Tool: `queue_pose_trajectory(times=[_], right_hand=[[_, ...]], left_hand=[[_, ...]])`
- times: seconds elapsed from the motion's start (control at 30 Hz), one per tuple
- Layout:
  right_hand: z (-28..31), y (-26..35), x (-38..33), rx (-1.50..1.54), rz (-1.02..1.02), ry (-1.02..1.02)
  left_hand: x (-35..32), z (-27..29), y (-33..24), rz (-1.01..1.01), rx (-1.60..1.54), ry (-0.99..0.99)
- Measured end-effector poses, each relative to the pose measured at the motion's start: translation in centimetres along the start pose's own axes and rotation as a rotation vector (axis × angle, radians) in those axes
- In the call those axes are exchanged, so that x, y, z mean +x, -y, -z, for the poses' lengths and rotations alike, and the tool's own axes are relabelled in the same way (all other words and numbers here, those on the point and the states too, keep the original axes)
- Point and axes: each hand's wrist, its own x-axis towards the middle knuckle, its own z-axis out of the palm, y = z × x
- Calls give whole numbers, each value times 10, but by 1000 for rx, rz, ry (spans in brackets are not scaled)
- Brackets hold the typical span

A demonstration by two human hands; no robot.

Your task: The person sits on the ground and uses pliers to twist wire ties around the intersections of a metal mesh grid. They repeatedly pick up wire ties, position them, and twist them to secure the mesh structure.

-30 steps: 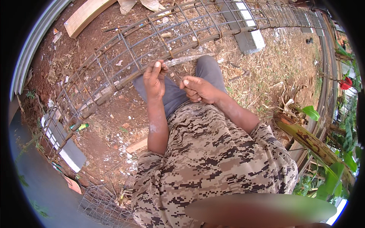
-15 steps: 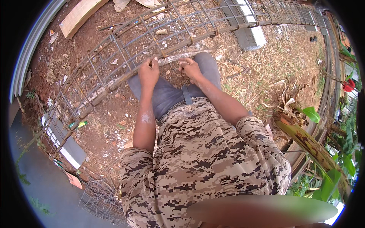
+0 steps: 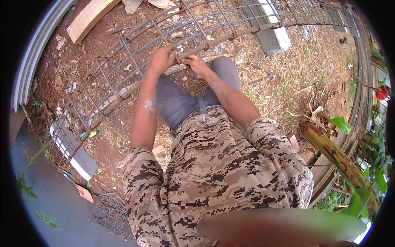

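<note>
Cage: the rebar cage [image 3: 123, 78] lay on red soil in front of us, running from lower left to upper right, its near bar at our hands.
Room: bare dirt and dry grass lay open to our right; corrugated sheets [image 3: 31, 66] edged the left.
Blocks: a grey-and-white block [image 3: 273, 31] sat under the cage at top; another [image 3: 76, 154] under its lower-left end. A pale plank [image 3: 88, 18] lay beyond it.
Left hand: our left hand [image 3: 161, 59] was clenched over a cage bar.
Right hand: our right hand [image 3: 196, 66] pinched something thin at the same bar; what it was, we could not tell.
</note>
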Motion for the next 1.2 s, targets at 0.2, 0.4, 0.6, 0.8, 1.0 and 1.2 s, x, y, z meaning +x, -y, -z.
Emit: queue_pose_trajectory(times=[0.2,0.4,0.6,0.8,1.0,1.2], right_hand=[[-3,3,2,-22,19,-10],[-13,12,-15,-256,18,-83],[-21,21,-45,-553,204,-125],[-10,24,-37,-712,214,-137],[-7,20,-37,-683,202,-99],[-22,43,-85,-451,-181,-172]], left_hand=[[2,16,-9,-106,112,27],[-11,10,-10,-193,96,-118],[-32,-19,-6,-347,167,-186],[-41,-45,-2,-496,136,-360],[-45,-55,0,-475,89,-371],[-52,-59,6,-438,-42,-401]])
